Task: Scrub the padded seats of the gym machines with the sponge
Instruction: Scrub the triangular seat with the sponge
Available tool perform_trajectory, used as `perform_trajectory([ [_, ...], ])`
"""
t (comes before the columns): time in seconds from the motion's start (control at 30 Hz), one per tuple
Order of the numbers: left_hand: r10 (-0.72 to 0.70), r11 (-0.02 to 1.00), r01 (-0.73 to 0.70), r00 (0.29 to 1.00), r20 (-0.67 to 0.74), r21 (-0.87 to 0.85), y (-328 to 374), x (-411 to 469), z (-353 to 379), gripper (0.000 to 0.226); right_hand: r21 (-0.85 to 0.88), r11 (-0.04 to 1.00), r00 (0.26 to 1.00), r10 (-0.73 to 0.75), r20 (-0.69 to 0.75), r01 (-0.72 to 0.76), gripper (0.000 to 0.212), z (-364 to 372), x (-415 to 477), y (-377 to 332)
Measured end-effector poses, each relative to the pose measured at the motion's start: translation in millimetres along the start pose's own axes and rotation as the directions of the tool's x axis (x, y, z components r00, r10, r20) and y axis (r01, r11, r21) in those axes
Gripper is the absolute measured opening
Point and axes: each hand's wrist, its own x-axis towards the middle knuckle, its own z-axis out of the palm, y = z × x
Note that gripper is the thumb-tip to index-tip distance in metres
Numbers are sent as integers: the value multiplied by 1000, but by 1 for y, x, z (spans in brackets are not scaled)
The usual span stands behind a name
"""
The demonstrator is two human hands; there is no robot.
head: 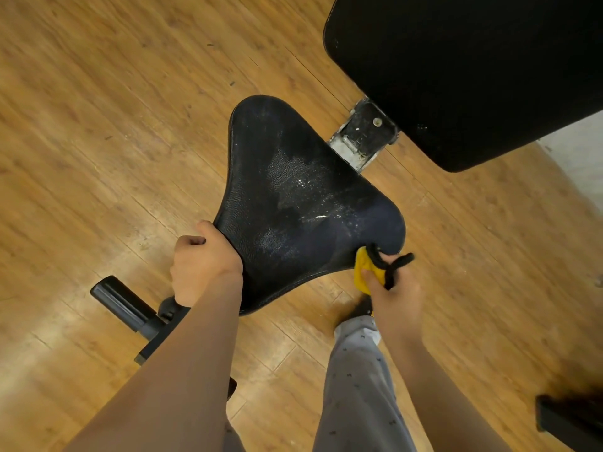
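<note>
The right grip (396, 290) curls around the yellow sponge (363, 272), holding it against the padded seat (293, 203) at the corner just beyond that grip. The left grip (204, 265) clasps the seat's opposite edge.

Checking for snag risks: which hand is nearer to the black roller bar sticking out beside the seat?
Left. The left hand grips the seat edge close by the roller bar; the right hand, holding the sponge, is at the seat's opposite corner.
</note>
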Motion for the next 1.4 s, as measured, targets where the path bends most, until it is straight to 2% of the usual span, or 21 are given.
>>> perform_trajectory([
  [0.13, 6, 1000, -6, 1000, -11, -3, -1, -1, 0, 45, 39, 999, 998, -19, -65, 22, 29, 2, 6, -2],
  [0.2, 4, 1000, -4, 1000, -8, 0, 0, 0, 0, 44, 121, 990, 980, 92, -176, -71, 27, -4, 14, -3],
  [0.27, 2, 1000, -2, 1000, -13, 7, 0, 0, 0, 44, 201, 961, 929, 242, -281, -189, 28, -7, 24, -3],
  [0.37, 2, 1000, -2, 1000, -12, 4, 1, 0, -1, 42, 253, 945, 908, 282, -311, -207, 21, -2, 19, -8],
  [0.47, 4, 1000, -4, 1000, -13, 15, 1, 0, -1, 42, 253, 957, 959, 196, -206, -141, 13, 20, -15, -22],
  [0.53, 7, 1000, -7, 1000, -8, 24, 0, 0, -1, 43, 186, 981, 992, 78, -104, -58, 18, 38, -37, -30],
  [0.63, 11, 1000, -11, 1000, -2, 16, 0, -1, -2, 42, 69, 997, 999, -29, -18, 30, 29, 41, -38, -36],
  [0.77, 9, 999, -9, 1000, -1, 37, 1, -2, -2, 42, -178, 966, 981, -172, 88, 185, 25, 6, 2, -32],
  [0.9, 9, 999, -8, 1000, -9, 39, 0, -2, -1, 43, -187, 982, 999, -38, -7, 36, 36, -13, 57, -45],
  [1.0, -1, 1000, 1, 1000, -10, 21, -1, -1, 0, 44, -200, 980, 1000, -11, 23, 15, 55, -11, 73, -61],
  [1.07, -4, 1000, 4, 1000, -13, 14, -1, 0, 1, 44, -214, 975, 997, -45, 64, 58, 60, -7, 72, -65],
  [1.13, 4, 1000, -4, 1000, -12, 19, -1, 0, 2, 44, -260, 949, 977, -136, 166, 176, 56, -5, 66, -65],
  [1.2, 3, 1000, -3, 1000, -15, 23, 0, 2, 3, 44, -215, 942, 939, -193, 286, 259, 48, -7, 59, -65],
  [1.27, -4, 1000, 4, 1000, -15, 15, 0, 2, 3, 44, -132, 964, 926, -175, 336, 230, 46, -12, 52, -67],
  [1.4, -10, 1000, 11, 1000, -28, 26, -1, 4, 4, 44, -77, 982, 946, -142, 292, 171, 57, -15, 51, -70],
])
